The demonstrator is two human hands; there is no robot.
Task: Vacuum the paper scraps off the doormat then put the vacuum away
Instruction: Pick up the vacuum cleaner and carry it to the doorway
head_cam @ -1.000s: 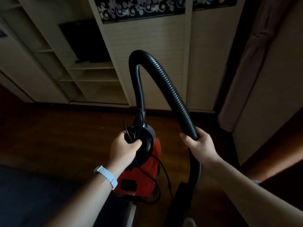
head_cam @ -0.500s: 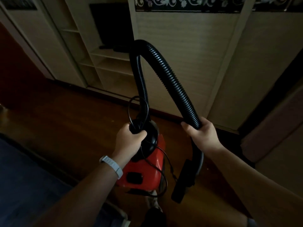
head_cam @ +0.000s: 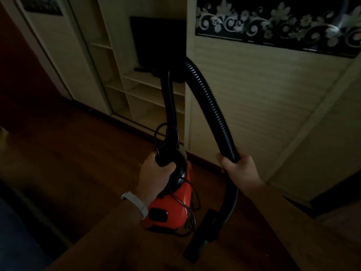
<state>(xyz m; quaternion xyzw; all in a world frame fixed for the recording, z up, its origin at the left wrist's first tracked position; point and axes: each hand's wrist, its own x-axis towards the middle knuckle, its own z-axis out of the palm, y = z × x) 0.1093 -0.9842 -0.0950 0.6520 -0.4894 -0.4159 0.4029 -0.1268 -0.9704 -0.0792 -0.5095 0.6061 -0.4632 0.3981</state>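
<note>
View swung left since earlier frames: open shelving [head_cam: 148, 94] with dark screen [head_cam: 158, 38] now sits centre, wardrobe door [head_cam: 263, 90] fills right side. Grip unchanged. Left hand [head_cam: 156, 173], white wristband [head_cam: 135, 203], fingers wrapped round black handle of red vacuum [head_cam: 168, 210], carried above wood floor [head_cam: 68, 153]. Right hand [head_cam: 239, 169] fingers closed on ribbed hose [head_cam: 211, 106], which arches up over both hands. Nozzle [head_cam: 203, 235] hangs below right hand. Cord [head_cam: 191, 202] dangles loose beside vacuum body. Doormat, scraps not visible.

No readable text, labels or numbers anywhere.
</note>
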